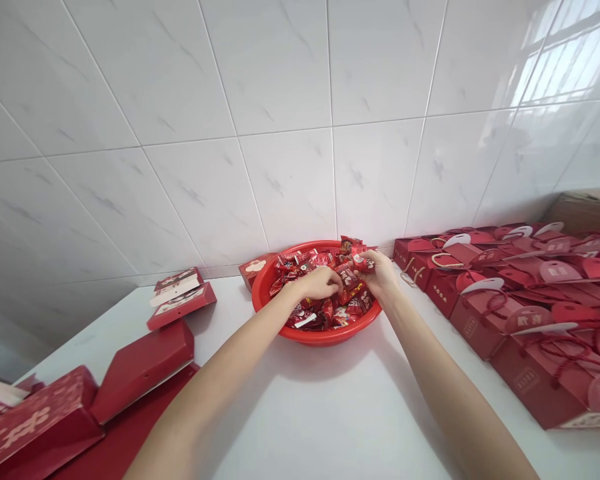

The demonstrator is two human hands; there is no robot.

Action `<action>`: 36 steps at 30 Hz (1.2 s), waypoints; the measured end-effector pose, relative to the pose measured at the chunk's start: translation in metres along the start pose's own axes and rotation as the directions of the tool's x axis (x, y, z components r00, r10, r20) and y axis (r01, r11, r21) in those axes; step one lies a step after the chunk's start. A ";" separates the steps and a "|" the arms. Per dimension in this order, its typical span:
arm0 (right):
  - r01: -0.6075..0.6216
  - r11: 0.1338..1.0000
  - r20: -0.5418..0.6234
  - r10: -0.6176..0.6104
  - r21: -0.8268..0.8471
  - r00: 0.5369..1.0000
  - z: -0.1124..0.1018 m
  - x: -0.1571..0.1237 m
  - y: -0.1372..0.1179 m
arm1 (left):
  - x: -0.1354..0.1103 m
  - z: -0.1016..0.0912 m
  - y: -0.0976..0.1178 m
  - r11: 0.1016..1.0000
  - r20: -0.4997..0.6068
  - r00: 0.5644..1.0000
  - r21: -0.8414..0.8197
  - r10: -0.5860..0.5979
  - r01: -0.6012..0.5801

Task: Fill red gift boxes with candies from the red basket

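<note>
A round red plastic basket stands on the white table near the tiled wall, filled with red-wrapped candies. Over the middle of the heap is my left hand, its fingers curled down against the wrappers; what they pinch, if anything, is hidden. At the basket's right side, my right hand is closed around red candy packets, raised slightly above the rest. Part of the heap lies hidden under both hands.
Rows of red gift boxes with cord handles fill the table's right side. On the left lie more red boxes and small red-and-white cartons. Another red box sits partly behind the basket. A brown carton stands far right.
</note>
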State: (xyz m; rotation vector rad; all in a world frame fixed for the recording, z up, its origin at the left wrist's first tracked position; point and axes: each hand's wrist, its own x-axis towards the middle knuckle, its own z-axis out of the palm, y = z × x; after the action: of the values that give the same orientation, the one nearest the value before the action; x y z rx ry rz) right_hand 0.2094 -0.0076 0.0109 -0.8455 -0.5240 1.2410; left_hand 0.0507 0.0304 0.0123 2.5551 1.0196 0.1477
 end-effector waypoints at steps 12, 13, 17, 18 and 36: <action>0.027 0.999 0.020 -0.028 0.025 0.999 0.000 0.001 0.001 | 0.000 0.013 0.023 0.958 -0.004 0.994 0.266 -0.106 0.104; 0.026 0.999 0.016 -0.026 0.029 1.000 0.000 0.001 0.001 | 0.000 0.013 0.023 0.958 0.008 0.994 0.268 -0.110 0.104; 0.024 0.999 0.018 -0.025 0.034 1.000 0.000 0.002 0.002 | 0.003 0.012 0.023 0.952 0.021 0.993 0.287 -0.118 0.107; 0.026 0.999 0.017 -0.027 0.035 1.000 0.000 0.001 0.002 | 0.003 0.011 0.022 0.951 0.013 0.992 0.287 -0.124 0.115; -0.077 0.980 0.221 0.118 -0.185 0.968 0.001 -0.006 0.002 | -0.017 -0.002 0.015 0.927 -0.436 0.889 -0.374 -0.143 -0.034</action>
State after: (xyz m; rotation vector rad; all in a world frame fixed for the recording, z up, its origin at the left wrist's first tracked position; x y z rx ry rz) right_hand 0.2052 -0.0130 0.0103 -0.8872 -0.7967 1.4087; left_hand 0.0473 0.0098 0.0209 2.1775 1.0964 0.8790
